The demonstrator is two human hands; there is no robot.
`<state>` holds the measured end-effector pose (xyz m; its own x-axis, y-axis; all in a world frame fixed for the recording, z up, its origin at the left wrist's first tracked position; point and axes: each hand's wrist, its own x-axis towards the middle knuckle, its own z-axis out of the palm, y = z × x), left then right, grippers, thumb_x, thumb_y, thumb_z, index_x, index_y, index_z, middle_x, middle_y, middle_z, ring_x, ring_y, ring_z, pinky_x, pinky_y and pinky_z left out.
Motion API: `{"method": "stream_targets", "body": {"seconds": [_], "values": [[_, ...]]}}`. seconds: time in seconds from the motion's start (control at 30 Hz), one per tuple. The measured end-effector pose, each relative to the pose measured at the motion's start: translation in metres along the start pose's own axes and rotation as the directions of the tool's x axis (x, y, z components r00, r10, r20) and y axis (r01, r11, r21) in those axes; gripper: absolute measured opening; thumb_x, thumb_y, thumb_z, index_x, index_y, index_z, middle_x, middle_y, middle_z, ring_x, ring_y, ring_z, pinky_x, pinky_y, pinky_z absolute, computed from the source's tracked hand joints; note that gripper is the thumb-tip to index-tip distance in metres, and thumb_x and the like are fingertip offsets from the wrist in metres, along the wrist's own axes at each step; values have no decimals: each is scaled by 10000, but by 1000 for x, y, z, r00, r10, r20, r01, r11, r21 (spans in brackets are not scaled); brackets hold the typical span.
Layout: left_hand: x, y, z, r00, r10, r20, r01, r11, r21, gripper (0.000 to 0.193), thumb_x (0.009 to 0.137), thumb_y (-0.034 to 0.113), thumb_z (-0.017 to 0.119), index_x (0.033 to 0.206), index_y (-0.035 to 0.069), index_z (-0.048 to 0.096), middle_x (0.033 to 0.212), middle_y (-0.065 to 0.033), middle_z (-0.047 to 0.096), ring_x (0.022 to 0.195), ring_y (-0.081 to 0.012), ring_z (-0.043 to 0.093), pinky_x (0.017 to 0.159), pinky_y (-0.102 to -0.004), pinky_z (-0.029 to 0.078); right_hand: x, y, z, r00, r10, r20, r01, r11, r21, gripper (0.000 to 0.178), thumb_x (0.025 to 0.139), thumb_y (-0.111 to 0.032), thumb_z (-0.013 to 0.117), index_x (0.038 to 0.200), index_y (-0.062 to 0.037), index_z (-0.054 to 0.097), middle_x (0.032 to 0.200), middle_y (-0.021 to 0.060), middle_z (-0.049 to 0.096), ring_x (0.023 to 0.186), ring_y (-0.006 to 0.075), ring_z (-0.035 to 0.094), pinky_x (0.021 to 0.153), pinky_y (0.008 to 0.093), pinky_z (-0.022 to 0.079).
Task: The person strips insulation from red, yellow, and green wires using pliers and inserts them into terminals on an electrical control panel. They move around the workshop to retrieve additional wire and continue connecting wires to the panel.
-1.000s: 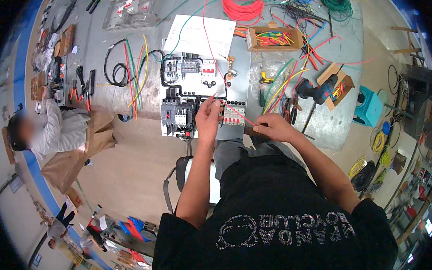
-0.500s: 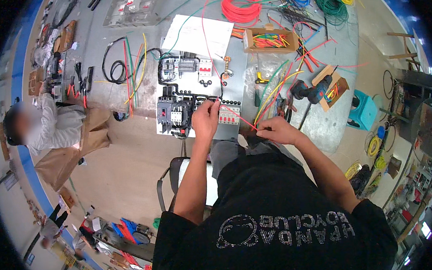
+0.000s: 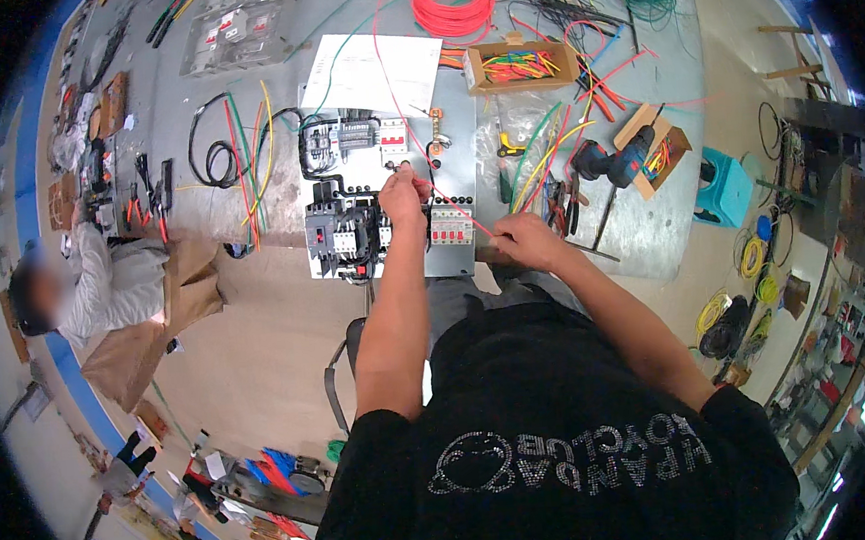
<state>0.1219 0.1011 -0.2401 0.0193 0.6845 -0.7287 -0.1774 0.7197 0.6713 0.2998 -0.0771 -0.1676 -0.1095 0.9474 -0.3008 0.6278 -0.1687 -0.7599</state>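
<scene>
A metal mounting panel (image 3: 461, 173) carries electrical parts and black wiring. My left hand (image 3: 404, 196) is over its middle, fingertips pinched on a thin red wire (image 3: 461, 212), just below the upper circuit breaker (image 3: 394, 140). To the right, past the panel's edge, my right hand (image 3: 525, 237) is closed on the same wire, which runs slack between both hands. A row of breakers with red levers (image 3: 452, 226) lies beneath it. Left of these are a black moulded breaker (image 3: 321, 236) and a contactor (image 3: 347, 238), partly behind my left forearm.
Right of the panel are loose coloured wires (image 3: 546, 167), pliers (image 3: 573, 210) and a cordless drill (image 3: 618, 164). Cartons of wire pieces (image 3: 480, 71) and a red wire coil (image 3: 452, 6) lie farther back. A white sheet (image 3: 379, 71) touches the panel's far side. A co-worker (image 3: 117, 277) sits left.
My left hand has moved away from me across the panel, toward the upper breaker. My right hand has come closer to the panel, still gripping the red wire. The whole view has shifted slightly.
</scene>
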Motion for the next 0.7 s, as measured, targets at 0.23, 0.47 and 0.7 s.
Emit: {"method": "stream_targets", "body": {"seconds": [0.23, 0.47, 0.7], "values": [[-31, -4, 8, 972, -40, 230, 14, 994, 112, 243, 982, 289, 644, 920, 54, 658, 762, -22, 638, 682, -118, 618, 637, -256, 510, 31, 12, 7, 950, 247, 193, -313, 758, 572, 284, 940, -288, 644, 850, -20, 666, 729, 45, 639, 715, 140, 625, 636, 320, 498], [-41, -6, 6, 973, -10, 229, 2, 999, 35, 188, 967, 216, 667, 965, 29, 658, 802, -36, 656, 678, -108, 582, 632, -272, 487, 87, -20, 18, 898, 414, 151, -393, 598, 698, 352, 945, -334, 645, 822, -10, 703, 630, 24, 606, 532, 104, 568, 486, 307, 474], [-33, 1, 10, 981, 164, 103, -175, 980, 100, 181, 962, 166, 660, 905, -6, 669, 764, -56, 671, 657, -114, 587, 635, -268, 484, 101, -26, 40, 918, 370, -145, -265, 841, 471, 330, 903, -323, 660, 798, -16, 716, 648, 154, 634, 566, 280, 616, 577, 403, 488]]}}
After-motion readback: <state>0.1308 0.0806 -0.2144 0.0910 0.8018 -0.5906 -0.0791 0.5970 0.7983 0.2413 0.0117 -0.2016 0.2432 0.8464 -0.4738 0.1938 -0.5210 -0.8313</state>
